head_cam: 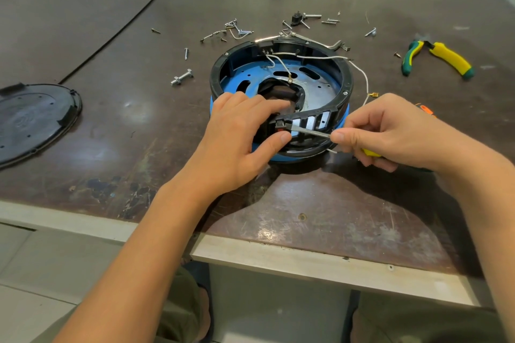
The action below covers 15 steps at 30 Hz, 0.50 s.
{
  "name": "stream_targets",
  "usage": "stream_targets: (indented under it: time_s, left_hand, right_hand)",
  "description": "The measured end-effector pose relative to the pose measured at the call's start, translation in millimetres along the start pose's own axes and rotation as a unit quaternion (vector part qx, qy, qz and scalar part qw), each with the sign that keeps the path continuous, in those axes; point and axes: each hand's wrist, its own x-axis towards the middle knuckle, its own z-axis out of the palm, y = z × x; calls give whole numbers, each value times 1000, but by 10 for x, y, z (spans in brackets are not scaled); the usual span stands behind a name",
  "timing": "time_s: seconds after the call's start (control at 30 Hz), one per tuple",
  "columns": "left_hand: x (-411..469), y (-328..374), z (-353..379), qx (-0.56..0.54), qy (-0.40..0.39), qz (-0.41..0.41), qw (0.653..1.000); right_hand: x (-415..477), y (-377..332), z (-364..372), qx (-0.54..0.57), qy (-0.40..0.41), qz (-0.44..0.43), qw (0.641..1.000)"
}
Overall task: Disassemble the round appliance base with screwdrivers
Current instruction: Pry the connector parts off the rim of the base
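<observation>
The round appliance base point(342, 78), a black ring over a blue shell, lies open side up in the middle of the table, with white wires point(359, 72) trailing out of it. My left hand point(237, 142) holds its near rim, fingers reaching inside and thumb pressing beside a small red switch point(279, 128). My right hand point(390, 131) grips a yellow-handled screwdriver point(312, 132), whose flat metal blade points left at that switch in the near wall.
Loose screws and bolts point(182, 77) lie scattered behind and left of the base. Green-and-yellow pliers point(446, 60) rest at the right. A black round cover plate point(36, 120) sits at the left edge. The table's front edge point(306, 259) is close to me.
</observation>
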Motion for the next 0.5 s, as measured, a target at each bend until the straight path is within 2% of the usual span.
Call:
stream_targets:
  time_s: [0.23,0.33,0.5]
  left_hand:
    - [6,7,-5,2,-1,2,1000]
    - [3,12,-7,0,1,4,1000]
    - [9,15,-14,-1,3,8,1000]
  right_hand:
    - [-12,-8,-26,-110,109,-67,986]
    - [-12,11,-3,-137,109,-64,983]
    - [-23,-2,33,-86,52,-27,995]
